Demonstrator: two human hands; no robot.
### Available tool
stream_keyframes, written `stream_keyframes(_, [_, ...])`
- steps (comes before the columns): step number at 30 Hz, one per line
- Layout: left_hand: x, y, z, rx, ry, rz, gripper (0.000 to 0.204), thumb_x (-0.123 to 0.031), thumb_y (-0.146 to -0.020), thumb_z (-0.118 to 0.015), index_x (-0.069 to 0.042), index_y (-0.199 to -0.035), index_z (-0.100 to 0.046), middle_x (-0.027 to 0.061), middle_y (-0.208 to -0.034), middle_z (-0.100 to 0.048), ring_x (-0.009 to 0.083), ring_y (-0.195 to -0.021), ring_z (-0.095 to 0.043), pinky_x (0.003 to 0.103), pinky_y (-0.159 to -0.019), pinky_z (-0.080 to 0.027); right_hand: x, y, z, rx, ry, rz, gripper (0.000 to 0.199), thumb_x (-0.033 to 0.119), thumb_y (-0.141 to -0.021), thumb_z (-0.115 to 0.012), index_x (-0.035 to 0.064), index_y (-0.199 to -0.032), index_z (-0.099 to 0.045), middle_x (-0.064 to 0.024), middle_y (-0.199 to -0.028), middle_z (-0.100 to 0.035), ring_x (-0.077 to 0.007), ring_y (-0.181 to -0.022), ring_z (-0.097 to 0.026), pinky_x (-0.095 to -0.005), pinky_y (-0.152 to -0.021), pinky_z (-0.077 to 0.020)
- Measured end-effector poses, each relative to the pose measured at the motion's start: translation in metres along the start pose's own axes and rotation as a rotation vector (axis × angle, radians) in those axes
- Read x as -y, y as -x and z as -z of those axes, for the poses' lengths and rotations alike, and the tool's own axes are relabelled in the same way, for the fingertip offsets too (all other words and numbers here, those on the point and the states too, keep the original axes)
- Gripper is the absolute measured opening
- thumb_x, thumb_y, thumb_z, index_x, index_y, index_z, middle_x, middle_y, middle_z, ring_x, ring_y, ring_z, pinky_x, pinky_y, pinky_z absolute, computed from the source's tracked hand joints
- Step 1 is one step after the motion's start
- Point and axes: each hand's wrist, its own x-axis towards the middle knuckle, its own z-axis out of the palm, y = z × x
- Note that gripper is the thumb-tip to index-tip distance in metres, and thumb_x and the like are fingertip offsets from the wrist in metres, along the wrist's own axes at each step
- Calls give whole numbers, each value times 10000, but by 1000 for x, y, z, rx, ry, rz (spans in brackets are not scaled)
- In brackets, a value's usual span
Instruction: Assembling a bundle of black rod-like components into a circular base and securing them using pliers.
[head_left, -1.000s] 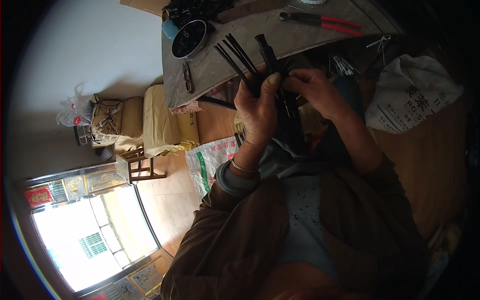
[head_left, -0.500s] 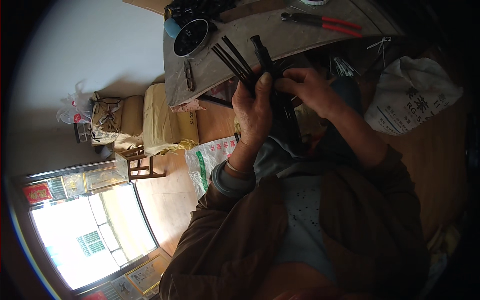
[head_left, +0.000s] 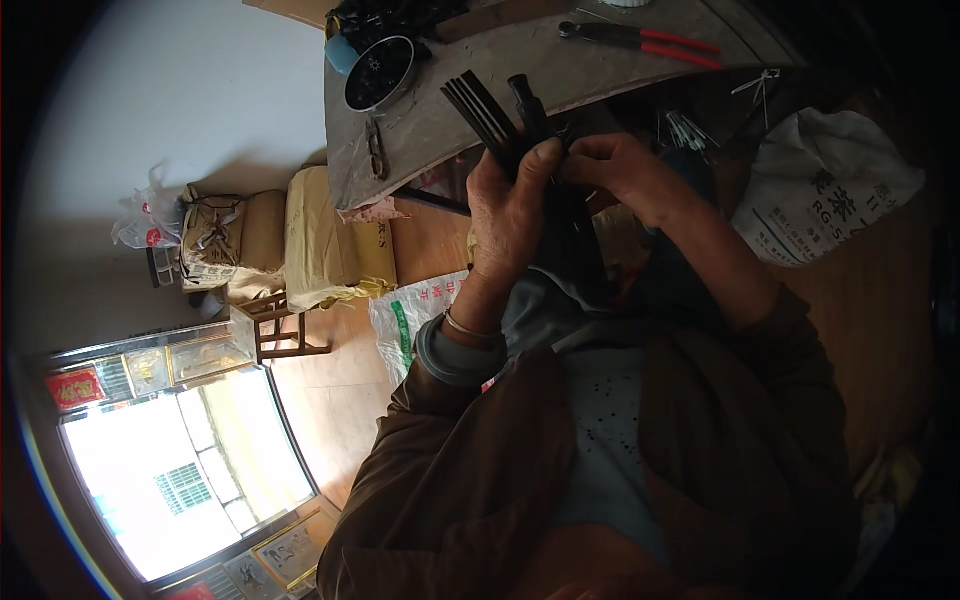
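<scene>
My left hand (head_left: pixel 510 205) grips a bundle of thin black rods (head_left: pixel 485 105) that fan out past my thumb over the edge of a grey worktable (head_left: pixel 560 75). My right hand (head_left: pixel 625 172) pinches the same bundle from the right, fingers closed on it just beside my left thumb. A black tube-like piece (head_left: pixel 527 100) sticks up from the bundle. The lower part of the rods is hidden behind my hands and lap.
Red-handled pliers (head_left: pixel 640 38) lie on the table's far side, a round black dial-like object (head_left: pixel 378 72) at its left end. A white printed sack (head_left: pixel 825 185) sits at the right. Yellow-covered cushions (head_left: pixel 320 245), a wooden stool (head_left: pixel 270 325) and a bag (head_left: pixel 420 315) stand on the wooden floor.
Both hands have shifted slightly with the bundle; my left thumb now presses higher on the rods and my right fingers have closed in nearer to it.
</scene>
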Motion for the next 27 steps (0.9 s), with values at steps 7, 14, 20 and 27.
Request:
stream_keyframes(7, [8, -5, 9, -4, 316, 166, 225, -210, -895, -661, -29, -1028, -648, 9, -895, -649, 77, -804, -575, 225, -720, -474, 11, 7, -17, -155, 432, 190, 194, 224, -872, -669, 34, -848, -637, 18, -719, -586, -43, -690, -556, -213, -572, -450])
stream_keyframes(14, [7, -3, 5, 4, 296, 141, 236, -212, -899, -658, -31, -1050, -641, 6, -905, -647, 74, -813, -572, 223, -724, -472, 1, 1, -13, -144, 171, 128, 267, 296, -837, -703, 40, -790, -641, 8, -636, -584, -63, -575, -554, -217, -517, -438])
stream_keyframes(20, [10, 3, 3, -53, 102, 44, 255, -234, -914, -642, -32, -1070, -631, -9, -901, -633, 64, -819, -552, 216, -734, -458, -5, -8, -7, -50, 108, 70, 261, 302, -828, -713, 58, -796, -628, 16, -659, -584, -60, -562, -541, -206, -510, -441])
stream_keyframes(27, [6, -6, 11, 67, 179, 119, 256, -251, -921, -631, -34, -1057, -639, -9, -890, -641, 62, -814, -554, 219, -719, -461, 1, -8, -1, -11, 102, 13, 270, 315, -812, -728, 72, -794, -613, 17, -670, -577, -70, -573, -549, -216, -520, -461])
